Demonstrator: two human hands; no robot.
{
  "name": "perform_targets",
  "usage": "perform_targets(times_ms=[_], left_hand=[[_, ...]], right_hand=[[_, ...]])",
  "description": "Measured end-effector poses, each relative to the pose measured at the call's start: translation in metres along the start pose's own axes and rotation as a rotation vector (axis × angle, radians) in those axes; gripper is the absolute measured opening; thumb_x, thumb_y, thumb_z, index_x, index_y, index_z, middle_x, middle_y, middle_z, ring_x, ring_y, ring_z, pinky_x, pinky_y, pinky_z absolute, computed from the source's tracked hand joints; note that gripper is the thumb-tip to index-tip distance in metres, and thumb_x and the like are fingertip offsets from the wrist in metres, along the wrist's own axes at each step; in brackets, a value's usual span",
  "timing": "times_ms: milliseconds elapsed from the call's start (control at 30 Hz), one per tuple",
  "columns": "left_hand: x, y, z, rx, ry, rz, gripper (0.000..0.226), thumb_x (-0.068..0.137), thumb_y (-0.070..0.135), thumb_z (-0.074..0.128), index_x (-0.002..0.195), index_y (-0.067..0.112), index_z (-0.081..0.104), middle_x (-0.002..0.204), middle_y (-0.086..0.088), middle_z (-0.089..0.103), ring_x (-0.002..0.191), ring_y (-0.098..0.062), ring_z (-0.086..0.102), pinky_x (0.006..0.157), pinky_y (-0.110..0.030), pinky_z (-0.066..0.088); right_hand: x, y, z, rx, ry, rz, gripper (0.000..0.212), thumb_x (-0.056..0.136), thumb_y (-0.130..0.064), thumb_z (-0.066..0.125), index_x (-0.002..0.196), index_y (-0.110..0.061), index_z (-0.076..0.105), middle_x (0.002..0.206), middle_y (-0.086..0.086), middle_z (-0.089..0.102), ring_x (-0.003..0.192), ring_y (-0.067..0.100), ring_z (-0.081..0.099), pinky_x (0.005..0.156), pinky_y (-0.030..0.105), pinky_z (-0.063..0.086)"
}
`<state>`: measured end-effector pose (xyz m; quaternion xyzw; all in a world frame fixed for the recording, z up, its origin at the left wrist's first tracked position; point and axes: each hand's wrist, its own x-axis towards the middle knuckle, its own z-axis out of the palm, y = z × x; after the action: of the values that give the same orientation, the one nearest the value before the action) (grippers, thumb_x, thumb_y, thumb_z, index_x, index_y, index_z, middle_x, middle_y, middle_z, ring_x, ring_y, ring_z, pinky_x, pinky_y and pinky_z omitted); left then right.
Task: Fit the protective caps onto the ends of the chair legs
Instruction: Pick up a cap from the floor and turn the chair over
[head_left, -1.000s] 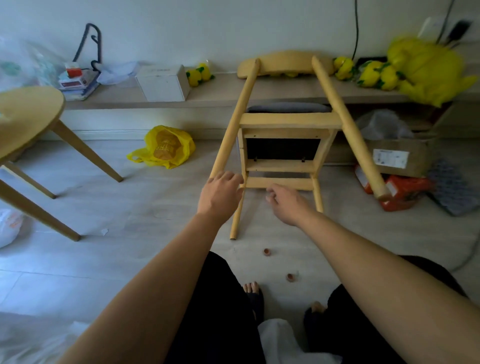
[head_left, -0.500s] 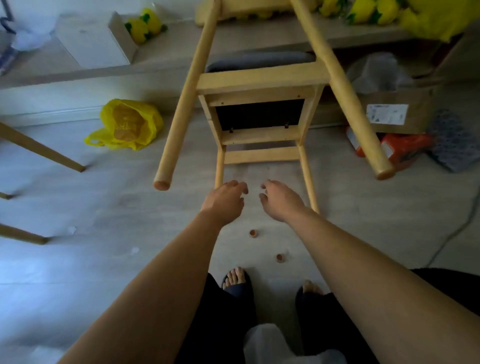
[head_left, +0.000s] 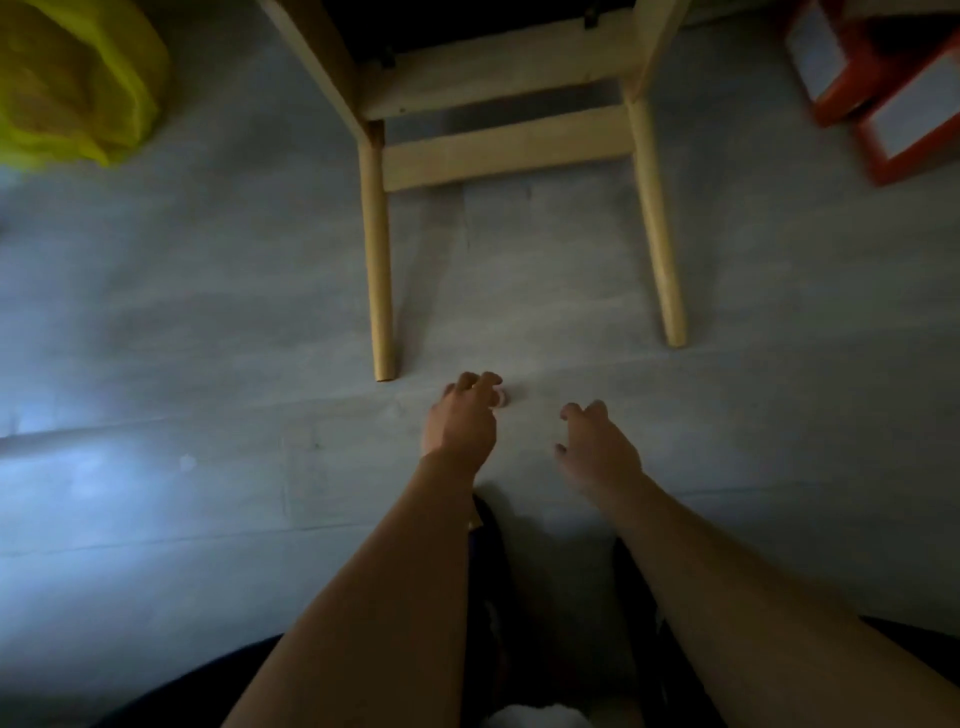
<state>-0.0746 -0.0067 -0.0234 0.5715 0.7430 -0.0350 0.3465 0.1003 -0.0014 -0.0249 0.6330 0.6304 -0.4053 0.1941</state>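
The wooden chair (head_left: 498, 150) lies tipped over on the grey floor, with two bare leg ends (head_left: 385, 371) (head_left: 675, 340) pointing toward me. My left hand (head_left: 460, 421) is down at the floor just right of the near leg end, its curled fingertips pinching a small round cap (head_left: 502, 399). My right hand (head_left: 597, 441) hovers low beside it, fingers loosely curled, and nothing shows in it. A second cap is not in sight. The picture is dark and blurred.
A yellow plastic bag (head_left: 72, 78) lies on the floor at the upper left. Red packages (head_left: 878, 83) sit at the upper right. My dark-clothed legs (head_left: 488, 623) fill the bottom of the view between my forearms.
My view has dropped close to the floor. Both hands went down from in front of the chair's rail to floor level, the left one arriving at a cap.
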Motion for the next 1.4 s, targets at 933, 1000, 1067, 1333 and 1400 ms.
perform_targets(times_ms=[933, 1000, 1067, 1333, 1400], left_hand=[[-0.034, 0.159, -0.187, -1.254, 0.033, -0.343, 0.014, 0.095, 0.013, 0.048, 0.09, 0.007, 0.06, 0.086, -0.014, 0.066, 0.081, -0.027, 0.058, 0.075, -0.039, 0.046], [-0.064, 0.174, -0.211, -1.306, 0.062, -0.281, 0.028, 0.094, 0.025, 0.048, 0.102, 0.007, 0.067, 0.094, -0.013, 0.071, 0.086, -0.027, 0.06, 0.078, -0.04, 0.047], [-0.091, 0.189, -0.231, -1.341, 0.066, -0.238, 0.04, 0.097, 0.039, 0.045, 0.102, 0.011, 0.072, 0.089, -0.009, 0.073, 0.082, -0.024, 0.061, 0.075, -0.038, 0.048], [-0.193, 0.225, -0.273, -1.278, 0.234, -0.099, 0.029, 0.096, 0.042, 0.06, 0.086, 0.02, 0.077, 0.072, -0.004, 0.071, 0.061, -0.019, 0.062, 0.059, -0.034, 0.054], [-0.207, 0.229, -0.27, -1.273, 0.245, -0.026, 0.026, 0.097, 0.04, 0.064, 0.093, 0.018, 0.077, 0.078, -0.004, 0.075, 0.07, -0.022, 0.069, 0.066, -0.037, 0.058]], right_hand=[[-0.073, -0.084, -0.184, 0.798, 0.497, -0.312, 0.021, 0.093, -0.022, 0.071, 0.106, -0.021, 0.055, 0.095, -0.005, 0.065, 0.087, 0.016, 0.069, 0.065, 0.019, 0.048], [-0.112, -0.093, -0.215, 0.751, 0.536, -0.393, 0.024, 0.093, -0.026, 0.071, 0.11, -0.023, 0.054, 0.1, -0.006, 0.066, 0.09, 0.014, 0.068, 0.07, 0.026, 0.055], [-0.152, -0.1, -0.24, 0.681, 0.603, -0.478, 0.029, 0.091, -0.028, 0.073, 0.114, -0.022, 0.055, 0.098, -0.01, 0.064, 0.09, 0.013, 0.067, 0.071, 0.029, 0.057], [-0.272, -0.089, -0.266, 0.413, 0.785, -0.72, 0.013, 0.098, -0.031, 0.061, 0.105, -0.023, 0.054, 0.098, -0.002, 0.07, 0.088, 0.017, 0.068, 0.073, 0.045, 0.06], [-0.287, -0.082, -0.261, 0.447, 0.791, -0.751, 0.009, 0.101, -0.025, 0.054, 0.109, -0.024, 0.051, 0.103, 0.002, 0.068, 0.092, 0.017, 0.067, 0.076, 0.045, 0.059]])
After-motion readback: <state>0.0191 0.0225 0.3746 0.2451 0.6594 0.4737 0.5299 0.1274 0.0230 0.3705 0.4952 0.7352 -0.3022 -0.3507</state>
